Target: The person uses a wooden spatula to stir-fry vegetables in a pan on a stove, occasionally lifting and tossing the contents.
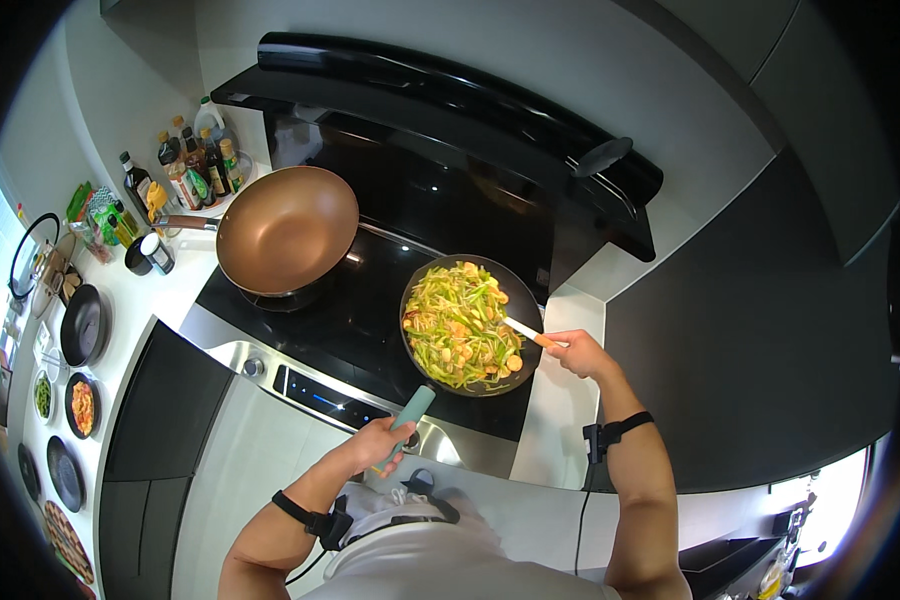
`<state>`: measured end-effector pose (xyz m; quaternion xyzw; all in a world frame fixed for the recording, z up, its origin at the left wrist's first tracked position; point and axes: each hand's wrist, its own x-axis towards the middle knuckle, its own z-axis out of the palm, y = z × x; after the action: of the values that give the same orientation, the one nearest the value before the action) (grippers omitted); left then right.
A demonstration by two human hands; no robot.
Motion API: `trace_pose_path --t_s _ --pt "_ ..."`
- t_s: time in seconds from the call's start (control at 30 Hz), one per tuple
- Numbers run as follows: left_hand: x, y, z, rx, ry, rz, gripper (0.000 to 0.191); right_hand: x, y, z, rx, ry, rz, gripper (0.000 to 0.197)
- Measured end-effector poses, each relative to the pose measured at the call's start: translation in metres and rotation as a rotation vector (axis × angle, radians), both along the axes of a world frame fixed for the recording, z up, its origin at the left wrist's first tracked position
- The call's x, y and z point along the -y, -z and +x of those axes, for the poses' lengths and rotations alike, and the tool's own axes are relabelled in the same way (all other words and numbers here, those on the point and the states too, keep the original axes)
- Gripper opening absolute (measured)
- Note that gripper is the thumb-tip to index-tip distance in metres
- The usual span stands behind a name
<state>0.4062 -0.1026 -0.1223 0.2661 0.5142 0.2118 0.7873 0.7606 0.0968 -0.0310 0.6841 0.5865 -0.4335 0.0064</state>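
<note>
My left hand (pixel 382 444) is closed around the teal handle (pixel 415 409) of a dark frying pan (pixel 526 300) on the right side of the black glass cooktop. Sliced green vegetables, thin pale strands and round orange-yellow pieces fill much of the pan as a stir-fry (pixel 461 326). From the right, my right hand (pixel 579 354) grips a utensil (pixel 529 332) with a white and orange handle. Its working end is hidden in the food. To the left, a copper-coloured wok (pixel 289 229) rests on the cooktop, its handle (pixel 186 223) pointing left.
Sauce bottles (pixel 195 169) crowd the back left corner. Along the left counter stand an empty dark pan (pixel 84 325), a dish of orange food (pixel 82 407) and a bowl of chopped greens (pixel 43 397). A black range hood (pixel 435 90) overhangs the cooktop; a dark cabinet (pixel 735 337) rises at right.
</note>
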Motion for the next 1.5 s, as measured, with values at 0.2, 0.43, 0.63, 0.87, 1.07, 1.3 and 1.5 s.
trace_pose_path --t_s 0.2,0.43,0.63,0.87,1.07,1.3,1.5 --pt "0.005 0.001 0.001 -0.032 -0.022 0.033 0.035 0.036 -0.005 -0.001 0.142 -0.426 0.570 0.039" --pt "0.000 0.005 -0.001 -0.018 -0.010 0.001 0.034 0.103 -0.057 -0.008 0.642 -0.652 0.751 0.054" --pt "0.000 0.007 -0.001 0.008 -0.036 -0.007 0.033 0.137 -0.112 -0.006 0.689 -0.748 0.817 0.058" --pt "0.001 0.012 -0.002 0.022 -0.039 -0.016 0.033 0.163 -0.166 -0.022 0.730 -0.810 0.823 0.054" --pt "0.000 0.012 -0.001 0.026 -0.024 -0.026 0.034 0.158 -0.135 -0.050 0.664 -0.784 0.701 0.043" --pt "0.000 0.012 -0.001 0.026 -0.020 -0.017 0.034 0.134 -0.103 -0.055 0.707 -0.657 0.722 0.045" --pt "0.001 0.010 -0.003 0.013 -0.023 -0.003 0.033 0.115 -0.144 -0.041 0.718 -0.568 0.874 0.051"
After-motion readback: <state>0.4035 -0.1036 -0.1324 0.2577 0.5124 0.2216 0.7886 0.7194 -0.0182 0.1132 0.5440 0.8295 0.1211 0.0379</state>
